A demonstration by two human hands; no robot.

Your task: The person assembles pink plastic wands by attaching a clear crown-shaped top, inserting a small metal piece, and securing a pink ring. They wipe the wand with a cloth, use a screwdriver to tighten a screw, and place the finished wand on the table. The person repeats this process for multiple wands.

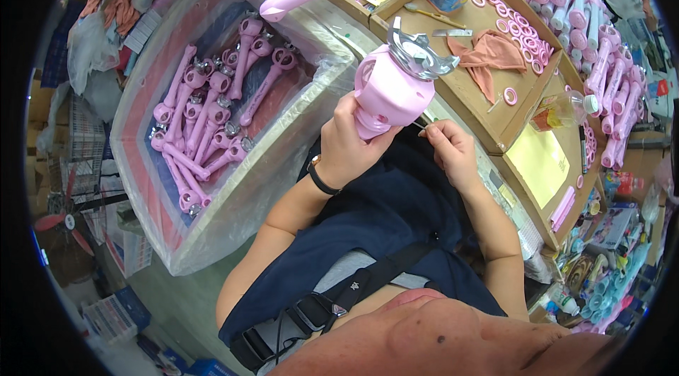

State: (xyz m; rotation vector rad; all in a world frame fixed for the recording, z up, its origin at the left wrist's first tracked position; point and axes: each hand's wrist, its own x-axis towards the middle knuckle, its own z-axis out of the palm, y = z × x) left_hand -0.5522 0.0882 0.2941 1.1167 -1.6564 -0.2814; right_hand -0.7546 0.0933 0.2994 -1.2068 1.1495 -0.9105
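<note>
- Bkgd: lined bin (276,146) of pink wands (203,123) at L, cardboard tray (522,120) at R.
- Pink piece (399,93) w/ silver crown (411,52) held up betw.; L hand (351,141) fingers curled round lower end.
- R hand (453,153): fingertips pinched, prob. on thin dark item (421,122) by piece.
- Step (judged): underside being worked; steady L hold, fine R control needed next.

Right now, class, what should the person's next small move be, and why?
Probably ease the right hand in toward the pink piece: the left hand grips that piece, with a silver crown-shaped part on its end, and the right hand is pinched close by. What it pinches is too small to tell.
</note>
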